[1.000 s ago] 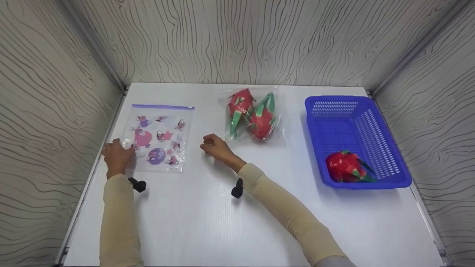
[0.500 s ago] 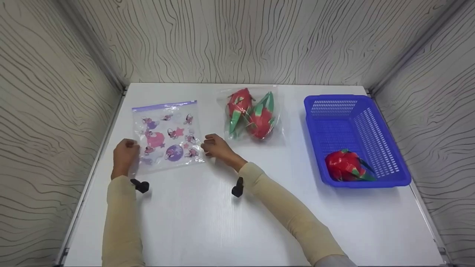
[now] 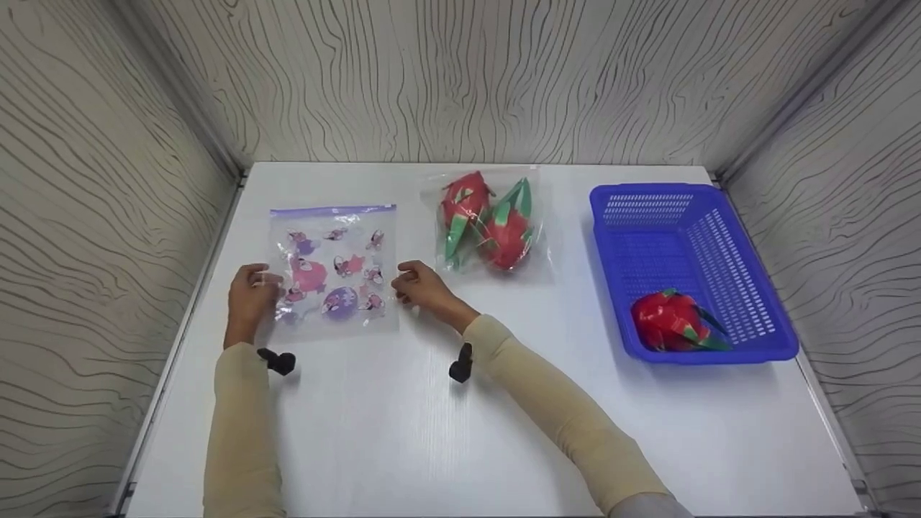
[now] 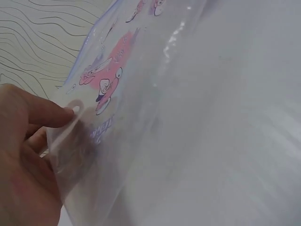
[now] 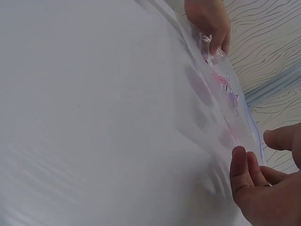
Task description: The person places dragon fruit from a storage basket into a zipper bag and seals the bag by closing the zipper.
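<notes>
A clear zip bag (image 3: 360,277) with a purple top strip and pink and purple cartoon prints lies on the left part of the table. My left hand (image 3: 250,301) pinches its left edge between thumb and fingers; in the left wrist view the thumb (image 4: 54,114) presses on the plastic and the bag bows up. By the right edge of the bag is my right hand (image 3: 426,291). Its thumb (image 5: 280,138) and fingers (image 5: 240,169) stand apart in the right wrist view, with the fingers close to the plastic; whether they touch it, I cannot tell.
Behind my right hand lies another clear bag (image 3: 545,252) with two red and green dragon fruits (image 3: 507,237) inside. A blue plastic basket (image 3: 608,266) at the right holds one more dragon fruit (image 3: 665,320). Wood-patterned panels (image 3: 460,79) enclose the white table (image 3: 403,439).
My left hand has taken hold of the printed bag's left edge and moved right with it. The bag has shifted right, up to my right hand, which has barely moved.
</notes>
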A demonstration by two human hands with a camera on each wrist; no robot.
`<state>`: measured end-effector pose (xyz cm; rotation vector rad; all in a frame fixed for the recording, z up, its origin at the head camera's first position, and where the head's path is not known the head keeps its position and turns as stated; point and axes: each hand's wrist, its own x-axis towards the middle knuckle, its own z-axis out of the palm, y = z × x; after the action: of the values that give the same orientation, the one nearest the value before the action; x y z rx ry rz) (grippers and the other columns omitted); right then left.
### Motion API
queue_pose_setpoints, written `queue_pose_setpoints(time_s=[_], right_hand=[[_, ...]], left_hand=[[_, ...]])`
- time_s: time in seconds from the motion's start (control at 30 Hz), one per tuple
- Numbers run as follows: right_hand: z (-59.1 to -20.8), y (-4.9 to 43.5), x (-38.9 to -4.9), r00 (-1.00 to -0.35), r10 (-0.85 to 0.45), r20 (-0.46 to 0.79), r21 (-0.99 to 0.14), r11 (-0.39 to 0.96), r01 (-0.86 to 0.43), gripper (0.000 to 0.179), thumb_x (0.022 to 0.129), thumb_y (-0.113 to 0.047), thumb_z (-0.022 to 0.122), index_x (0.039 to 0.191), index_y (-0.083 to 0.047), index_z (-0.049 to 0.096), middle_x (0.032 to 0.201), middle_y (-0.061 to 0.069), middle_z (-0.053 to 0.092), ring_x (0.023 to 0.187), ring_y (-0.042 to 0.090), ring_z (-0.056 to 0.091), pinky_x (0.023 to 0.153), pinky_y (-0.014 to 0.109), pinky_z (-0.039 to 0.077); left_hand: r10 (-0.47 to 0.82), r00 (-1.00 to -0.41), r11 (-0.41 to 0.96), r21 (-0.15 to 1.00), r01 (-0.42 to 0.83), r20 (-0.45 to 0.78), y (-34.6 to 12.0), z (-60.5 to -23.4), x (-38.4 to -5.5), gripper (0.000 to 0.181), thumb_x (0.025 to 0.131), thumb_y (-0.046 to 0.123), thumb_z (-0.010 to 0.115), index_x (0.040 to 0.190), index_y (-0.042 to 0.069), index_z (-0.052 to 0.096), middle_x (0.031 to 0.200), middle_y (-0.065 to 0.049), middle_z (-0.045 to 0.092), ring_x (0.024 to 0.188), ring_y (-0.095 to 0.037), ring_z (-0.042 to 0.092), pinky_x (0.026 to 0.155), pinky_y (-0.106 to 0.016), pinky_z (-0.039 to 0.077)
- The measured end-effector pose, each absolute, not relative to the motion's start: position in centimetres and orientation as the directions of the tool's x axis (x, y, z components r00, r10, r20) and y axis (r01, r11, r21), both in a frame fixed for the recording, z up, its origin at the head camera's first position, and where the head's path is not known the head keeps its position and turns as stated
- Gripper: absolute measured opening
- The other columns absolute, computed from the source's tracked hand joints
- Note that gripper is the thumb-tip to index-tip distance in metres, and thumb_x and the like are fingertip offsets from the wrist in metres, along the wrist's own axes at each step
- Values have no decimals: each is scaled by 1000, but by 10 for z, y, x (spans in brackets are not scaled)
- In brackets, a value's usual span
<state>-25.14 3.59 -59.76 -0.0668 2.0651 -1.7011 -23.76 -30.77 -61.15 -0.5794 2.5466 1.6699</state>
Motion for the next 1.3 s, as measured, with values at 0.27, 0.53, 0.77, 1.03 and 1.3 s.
queue_pose_setpoints(time_s=[0.27,0.53,0.77,1.03,1.3], right_hand=[[-601,40,-254,-892,-347,-292,-954,179,242,48,101,1,64,146,9,50,103,8,67,84,11,67,85,32,65],[-602,43,-254,-890,-351,-291,-956,144,256,49,97,6,62,145,5,51,104,6,60,84,13,65,79,30,63],[-603,46,-256,-913,-331,-240,-969,132,207,48,92,6,63,138,3,53,131,21,67,93,16,67,76,25,60],[-599,51,-257,-930,-311,-193,-981,81,177,64,87,14,52,149,3,43,147,23,63,98,19,69,67,21,54],[-596,59,-260,-943,-301,-145,-989,57,134,73,88,17,48,157,-5,38,148,21,61,106,29,71,67,22,52]], left_hand=[[-281,-938,258,926,-276,-201,-303,-618,-239,51,96,-4,55,146,1,48,129,-19,69,93,-9,68,78,-20,55],[-266,-949,195,954,-227,-172,-295,-606,-234,42,91,-13,50,131,-2,50,137,-29,68,94,-8,73,68,-20,51],[-227,-963,26,988,-155,-145,-284,-590,-228,38,91,-20,46,126,-7,48,132,-34,69,93,-23,81,68,-25,55],[-234,-967,-3,994,-106,-104,-283,-603,-237,63,96,-17,43,154,8,44,132,-21,73,98,-22,80,82,-28,56],[-237,-968,20,996,-83,-76,-278,-597,-245,64,98,-12,47,157,13,44,125,-11,76,99,-17,75,87,-30,56]])
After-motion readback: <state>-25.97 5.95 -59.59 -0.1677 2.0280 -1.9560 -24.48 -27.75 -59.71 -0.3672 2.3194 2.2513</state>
